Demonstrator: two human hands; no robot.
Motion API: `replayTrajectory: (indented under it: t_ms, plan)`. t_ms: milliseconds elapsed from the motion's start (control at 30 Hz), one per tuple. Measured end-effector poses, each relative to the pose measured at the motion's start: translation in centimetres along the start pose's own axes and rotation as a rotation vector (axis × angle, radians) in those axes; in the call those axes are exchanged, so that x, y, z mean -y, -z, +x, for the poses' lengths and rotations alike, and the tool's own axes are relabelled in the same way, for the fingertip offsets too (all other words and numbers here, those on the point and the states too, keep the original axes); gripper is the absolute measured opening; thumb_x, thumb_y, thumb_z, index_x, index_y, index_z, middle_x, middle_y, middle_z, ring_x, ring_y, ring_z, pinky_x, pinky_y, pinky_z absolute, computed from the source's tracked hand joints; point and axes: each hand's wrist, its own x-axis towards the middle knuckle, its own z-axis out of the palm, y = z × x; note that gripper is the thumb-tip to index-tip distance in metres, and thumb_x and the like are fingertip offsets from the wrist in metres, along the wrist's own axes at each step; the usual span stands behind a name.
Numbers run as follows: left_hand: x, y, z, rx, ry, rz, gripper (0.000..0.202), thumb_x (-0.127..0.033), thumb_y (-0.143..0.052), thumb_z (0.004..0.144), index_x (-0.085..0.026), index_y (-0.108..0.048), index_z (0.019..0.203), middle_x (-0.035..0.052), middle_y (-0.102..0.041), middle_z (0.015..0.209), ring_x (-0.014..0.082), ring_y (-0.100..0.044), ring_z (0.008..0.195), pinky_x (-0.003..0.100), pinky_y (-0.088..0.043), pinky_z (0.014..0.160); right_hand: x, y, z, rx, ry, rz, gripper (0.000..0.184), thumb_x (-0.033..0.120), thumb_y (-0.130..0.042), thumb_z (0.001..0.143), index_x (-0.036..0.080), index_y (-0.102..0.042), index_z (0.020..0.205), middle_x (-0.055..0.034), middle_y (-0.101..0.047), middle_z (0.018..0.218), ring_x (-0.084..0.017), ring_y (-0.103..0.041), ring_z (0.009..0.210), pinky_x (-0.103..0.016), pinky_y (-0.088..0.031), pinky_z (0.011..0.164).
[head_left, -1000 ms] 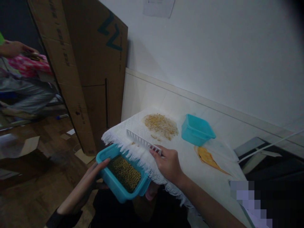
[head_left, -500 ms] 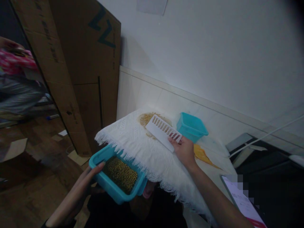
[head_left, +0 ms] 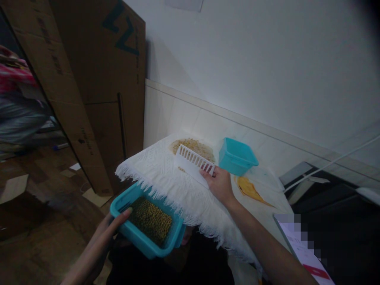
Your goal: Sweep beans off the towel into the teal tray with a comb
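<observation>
My left hand (head_left: pixel 114 225) grips the near left rim of a teal plastic basin (head_left: pixel 139 239), thumb over the edge. Yellowish beans (head_left: pixel 157 221) lie inside it, and its far rim sits beneath the fringe of a white cloth (head_left: pixel 166 178). Pinched at its right end in my right hand (head_left: pixel 219 184) is a flat white plastic piece with a row of slots (head_left: pixel 191 166), held low over the cloth. Just beyond it, a spread of beans (head_left: pixel 192 146) covers a patch of the cloth, with a few strays on the near side.
A second teal basin (head_left: pixel 237 156) stands at the back right, with a yellow-orange cloth-like piece (head_left: pixel 252 192) near it. A phone or tablet (head_left: pixel 299 245) lies at right. Tall cardboard (head_left: pixel 101 71) rises at left; another person (head_left: pixel 18 95) is beyond it.
My right hand has moved the slotted white piece left and toward me, uncovering more of the beans on the cloth. My left hand still holds the basin. The view has shifted slightly.
</observation>
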Motion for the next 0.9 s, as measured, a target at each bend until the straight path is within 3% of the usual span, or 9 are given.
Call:
replayTrajectory:
  t_ms: [67,200,333,433,600,800,900]
  plan:
    - [-0.1,0.0,0.0,0.014,0.019,-0.007,0.07,-0.063,-0.077,0.09,-0.023,-0.063,0.146,0.0136,-0.073,0.126,0.034,-0.072,0.111,0.037,-0.07,0.072,0.3,0.0,-0.1,0.014,0.0,0.004,0.026,0.041,-0.07,0.087,0.018,-0.082,0.085,-0.0077,-0.084,0.078,-0.027,-0.077,0.068,-0.03,-0.051,0.06]
    - [0.2,0.2,0.3,0.022,0.025,-0.002,0.08,-0.071,-0.08,0.083,-0.023,-0.062,0.145,0.0136,-0.07,0.116,0.0334,-0.07,0.101,0.041,-0.068,0.073,1.0,-0.2,-0.4,0.036,0.022,-0.017,0.026,0.04,-0.071,0.088,0.018,-0.082,0.083,-0.0081,-0.084,0.077,-0.025,-0.075,0.064,-0.03,-0.05,0.059]
    - [0.5,0.4,0.5,0.026,-0.012,0.026,0.093,-0.082,-0.079,0.075,-0.024,-0.061,0.146,0.0145,-0.068,0.125,0.0368,-0.067,0.113,0.044,-0.067,0.076,1.2,-0.4,-0.8,0.011,0.043,0.013,0.026,0.04,-0.071,0.088,0.018,-0.083,0.085,-0.0079,-0.084,0.077,-0.025,-0.075,0.064,-0.031,-0.052,0.061]
    - [0.4,0.3,0.4,0.037,0.007,0.014,0.087,-0.077,-0.078,0.08,-0.024,-0.059,0.146,0.0145,-0.067,0.128,0.0362,-0.066,0.115,0.043,-0.068,0.078,1.1,-0.5,-0.9,0.008,0.045,0.021,0.025,0.04,-0.071,0.089,0.018,-0.083,0.085,-0.0076,-0.084,0.078,-0.025,-0.076,0.065,-0.031,-0.053,0.061]
    - [-0.2,0.1,-0.2,0.023,0.007,0.015,0.079,-0.072,-0.077,0.085,-0.022,-0.061,0.144,0.0124,-0.069,0.113,0.0345,-0.07,0.104,0.044,-0.069,0.077,0.9,-0.5,-0.9,0.041,0.056,0.042,0.023,0.038,-0.072,0.089,0.019,-0.084,0.086,-0.0075,-0.086,0.082,-0.026,-0.078,0.07,-0.032,-0.057,0.065]
    - [0.3,-0.2,-0.2,0.02,0.004,-0.034,0.076,-0.066,-0.08,0.084,-0.023,-0.064,0.144,0.0158,-0.071,0.134,0.0373,-0.071,0.113,0.043,-0.069,0.074,1.1,-0.5,-0.9,0.071,0.023,0.1,0.027,0.044,-0.073,0.088,0.02,-0.085,0.088,-0.0087,-0.087,0.085,-0.029,-0.08,0.072,-0.035,-0.06,0.068]
    - [0.7,-0.4,0.0,0.011,0.012,-0.049,0.077,-0.066,-0.082,0.081,-0.023,-0.065,0.143,0.0159,-0.073,0.135,0.039,-0.072,0.113,0.045,-0.07,0.072,1.2,-0.4,-1.2,0.092,0.008,0.151,0.032,0.049,-0.075,0.086,0.02,-0.086,0.092,-0.0084,-0.087,0.086,-0.03,-0.081,0.074,-0.036,-0.061,0.067]
